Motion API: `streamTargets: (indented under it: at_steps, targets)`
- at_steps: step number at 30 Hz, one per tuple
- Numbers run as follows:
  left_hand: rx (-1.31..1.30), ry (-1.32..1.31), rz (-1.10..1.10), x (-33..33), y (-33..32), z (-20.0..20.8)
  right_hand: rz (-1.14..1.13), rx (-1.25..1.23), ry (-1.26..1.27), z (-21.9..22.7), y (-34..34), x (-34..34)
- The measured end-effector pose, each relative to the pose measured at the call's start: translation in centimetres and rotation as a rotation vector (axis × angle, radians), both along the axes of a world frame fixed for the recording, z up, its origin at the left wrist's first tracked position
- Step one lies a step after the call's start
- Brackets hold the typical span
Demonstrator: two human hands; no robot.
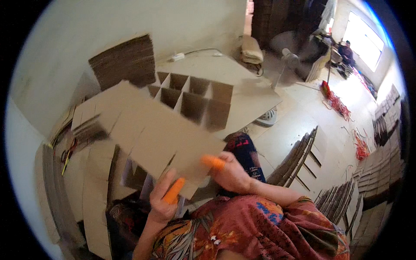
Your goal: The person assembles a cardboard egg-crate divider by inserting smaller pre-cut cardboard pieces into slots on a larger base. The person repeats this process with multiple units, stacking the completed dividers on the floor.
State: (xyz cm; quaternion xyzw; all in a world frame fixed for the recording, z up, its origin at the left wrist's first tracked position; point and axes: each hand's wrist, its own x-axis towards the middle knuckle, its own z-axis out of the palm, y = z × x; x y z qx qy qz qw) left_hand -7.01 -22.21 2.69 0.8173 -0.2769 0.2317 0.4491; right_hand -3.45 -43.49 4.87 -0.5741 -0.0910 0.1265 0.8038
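Left hand (163, 201): pinches the near edge of a slotted cardboard sheet (151, 128), an orange cover on one finger.
Right hand (233, 174): pinches the sheet's right end, one finger likewise covered in orange.
Cardboard sheet: slants from both hands toward the far left, partly hiding a cardboard divider (206, 107).
Divider: sits on the pale surface (258, 102).
Far right: a standing fan (291, 58).
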Motion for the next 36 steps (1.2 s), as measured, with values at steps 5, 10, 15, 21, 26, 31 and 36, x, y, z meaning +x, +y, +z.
streamTargets:
  at_steps: [5, 10, 15, 21, 26, 31, 36]
  targets:
    - [0.146, -0.249, 0.175, -0.3, 1.7, -1.1, -0.316, 0.516, -0.119, 1.2, -2.1, 3.1]
    - [0.159, -0.393, 0.741, 0.1, 5.9, -1.4, -0.488, 0.251, -0.393, 0.7, -9.1, 7.4]
    - [-0.225, -0.102, 0.736, -0.1, 6.6, -2.0, -0.556, -0.225, -0.568, 1.6, -7.4, 7.9]
    - [-0.595, 0.266, 0.639, 0.2, 8.3, -4.4, -0.512, -0.481, -0.654, 0.8, -6.0, 9.8]
    - [-0.478, 0.189, 0.736, 0.5, 9.8, -6.9, -0.521, -0.446, -0.634, -0.2, -5.4, 10.3]
    - [-0.584, 0.119, 0.716, 0.8, 10.2, -7.2, -0.555, -0.455, -0.626, -0.8, -5.1, 10.2]
    - [-0.606, 0.167, 0.743, 0.5, 10.1, -6.5, -0.527, -0.423, -0.543, -0.7, -5.4, 10.2]
